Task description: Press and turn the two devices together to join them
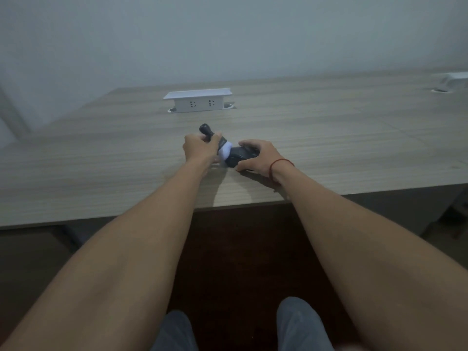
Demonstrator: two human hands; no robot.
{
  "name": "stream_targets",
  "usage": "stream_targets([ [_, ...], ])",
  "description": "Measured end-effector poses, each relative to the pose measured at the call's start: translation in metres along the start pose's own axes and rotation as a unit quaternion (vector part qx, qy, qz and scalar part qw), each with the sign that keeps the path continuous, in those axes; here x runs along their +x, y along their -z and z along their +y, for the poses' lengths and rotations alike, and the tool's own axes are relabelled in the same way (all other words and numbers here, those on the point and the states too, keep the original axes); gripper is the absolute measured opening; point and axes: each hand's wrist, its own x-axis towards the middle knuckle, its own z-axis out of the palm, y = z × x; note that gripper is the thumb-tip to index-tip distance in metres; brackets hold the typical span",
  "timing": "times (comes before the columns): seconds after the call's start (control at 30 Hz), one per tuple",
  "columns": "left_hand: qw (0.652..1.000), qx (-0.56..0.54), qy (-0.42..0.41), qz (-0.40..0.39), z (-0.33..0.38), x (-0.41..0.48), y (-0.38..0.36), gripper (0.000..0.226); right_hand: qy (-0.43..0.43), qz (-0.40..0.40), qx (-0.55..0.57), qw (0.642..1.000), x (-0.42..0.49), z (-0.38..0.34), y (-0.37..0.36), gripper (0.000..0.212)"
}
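My left hand [198, 149] grips the black handle of a brush [207, 131] with white bristles [225, 151], tilted so the handle's knob points up and away. The bristles touch a dark, rounded object [239, 157] lying on the wooden table [101, 158]. My right hand [255, 155] grips that dark object from the right and holds it down on the table; a red string circles that wrist. The fingers hide much of the dark object, so I cannot tell what it is.
A white socket box [197, 100] stands on the table behind my hands, with cable holes at either side. Another white object [455, 78] and a cable hole sit at the far right. The table's front edge runs just below my wrists. My knees show below.
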Motion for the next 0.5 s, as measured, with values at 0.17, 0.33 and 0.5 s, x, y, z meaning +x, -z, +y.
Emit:
stream_targets([
  [0.17, 0.996, 0.046, -0.023, 0.079, -0.006, -0.004, 0.001, 0.031, 0.002, 0.0, 0.008, 1.0, 0.001, 0.002, 0.0, 0.073],
  [0.33, 0.996, 0.005, -0.047, 0.074, -0.007, -0.009, -0.004, 0.036, -0.005, -0.001, 0.01, 1.0, 0.001, 0.0, -0.002, 0.072],
  [0.5, 0.989, 0.108, -0.073, 0.071, -0.012, -0.002, 0.005, 0.036, -0.005, 0.027, 0.028, 0.999, -0.001, 0.0, 0.003, 0.083],
])
